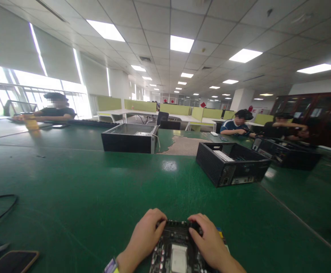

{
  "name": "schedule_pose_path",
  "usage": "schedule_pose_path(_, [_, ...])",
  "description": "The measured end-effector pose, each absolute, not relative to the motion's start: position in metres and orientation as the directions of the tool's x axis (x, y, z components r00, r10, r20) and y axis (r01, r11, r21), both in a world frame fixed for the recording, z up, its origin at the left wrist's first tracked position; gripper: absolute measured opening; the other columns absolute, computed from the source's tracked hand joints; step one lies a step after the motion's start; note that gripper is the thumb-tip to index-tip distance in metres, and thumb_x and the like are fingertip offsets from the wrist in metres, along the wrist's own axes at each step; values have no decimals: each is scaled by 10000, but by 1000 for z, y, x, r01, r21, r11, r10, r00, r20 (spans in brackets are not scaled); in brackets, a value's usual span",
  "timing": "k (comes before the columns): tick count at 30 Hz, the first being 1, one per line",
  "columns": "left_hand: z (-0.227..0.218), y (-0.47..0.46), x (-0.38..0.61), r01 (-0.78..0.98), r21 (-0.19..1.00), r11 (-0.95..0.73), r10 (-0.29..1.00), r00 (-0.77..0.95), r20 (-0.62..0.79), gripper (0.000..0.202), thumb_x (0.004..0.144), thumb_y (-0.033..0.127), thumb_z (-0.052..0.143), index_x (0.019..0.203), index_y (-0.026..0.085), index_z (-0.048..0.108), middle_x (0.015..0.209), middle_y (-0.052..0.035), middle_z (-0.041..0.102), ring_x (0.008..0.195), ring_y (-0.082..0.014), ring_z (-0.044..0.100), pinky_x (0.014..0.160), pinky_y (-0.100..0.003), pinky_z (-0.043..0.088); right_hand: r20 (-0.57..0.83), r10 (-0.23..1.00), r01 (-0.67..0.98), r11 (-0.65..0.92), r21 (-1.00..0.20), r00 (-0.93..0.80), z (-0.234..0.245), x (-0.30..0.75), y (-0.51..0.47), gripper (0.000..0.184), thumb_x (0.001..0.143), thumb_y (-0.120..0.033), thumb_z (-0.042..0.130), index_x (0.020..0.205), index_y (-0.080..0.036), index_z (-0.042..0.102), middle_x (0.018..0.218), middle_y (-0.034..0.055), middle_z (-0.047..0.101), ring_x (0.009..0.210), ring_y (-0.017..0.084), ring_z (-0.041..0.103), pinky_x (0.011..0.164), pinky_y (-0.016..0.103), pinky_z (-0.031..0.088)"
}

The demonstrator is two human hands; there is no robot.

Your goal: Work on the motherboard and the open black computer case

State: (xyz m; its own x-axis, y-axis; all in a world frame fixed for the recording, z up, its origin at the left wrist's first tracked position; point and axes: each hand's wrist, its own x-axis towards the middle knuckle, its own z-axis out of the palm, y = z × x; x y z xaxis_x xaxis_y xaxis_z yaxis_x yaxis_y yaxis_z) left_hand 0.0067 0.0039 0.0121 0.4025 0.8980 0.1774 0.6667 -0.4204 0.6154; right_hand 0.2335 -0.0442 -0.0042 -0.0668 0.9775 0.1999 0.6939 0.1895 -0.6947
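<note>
A dark motherboard (172, 237) lies at the bottom middle of the head view, on the green table. Its pale square socket area (179, 258) faces up, and the near edge runs out of the picture. My left hand (148, 229) grips the far left corner, thumb on top and fingers curled over the edge. At the far right corner, my right hand (207, 237) holds the board the same way. Blue and yellow connectors (220, 232) show just past my right hand.
Open computer cases stand beyond the board: one at centre left (128, 142), a black one (233, 167) and another (287, 153) at right. A phone (14, 261) and black cable (11, 201) lie at left. Several people sit across the green table (82, 189).
</note>
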Motion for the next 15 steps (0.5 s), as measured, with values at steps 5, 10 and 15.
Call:
schedule_pose_path(5, [11, 3, 4, 689, 605, -398, 910, 379, 166, 190, 807, 207, 484, 874, 225, 660, 931, -22, 667, 938, -188, 563, 847, -313, 413, 199, 977, 693, 191, -695, -70, -5, 234, -44, 213, 836, -246, 500, 1003, -222, 629, 1000, 35, 624, 1008, 196, 536, 913, 296, 379])
schedule_pose_path(10, [12, 3, 3, 708, 586, -394, 911, 386, 146, 206, 768, 179, 488, 870, 228, 660, 905, -17, 670, 919, -191, 564, 835, -318, 412, 196, 977, 691, 196, -696, -80, -4, 233, -45, 181, 833, -238, 507, 957, -219, 637, 966, 30, 620, 985, 193, 536, 893, 295, 383])
schedule_pose_path(15, [12, 2, 6, 718, 572, -397, 912, 379, 156, 244, 763, 166, 473, 912, 231, 654, 933, -19, 670, 935, -192, 562, 841, -319, 409, 190, 979, 690, 190, -699, -77, -1, 232, -45, 182, 824, -239, 519, 964, -218, 634, 972, 33, 621, 986, 197, 535, 894, 300, 382])
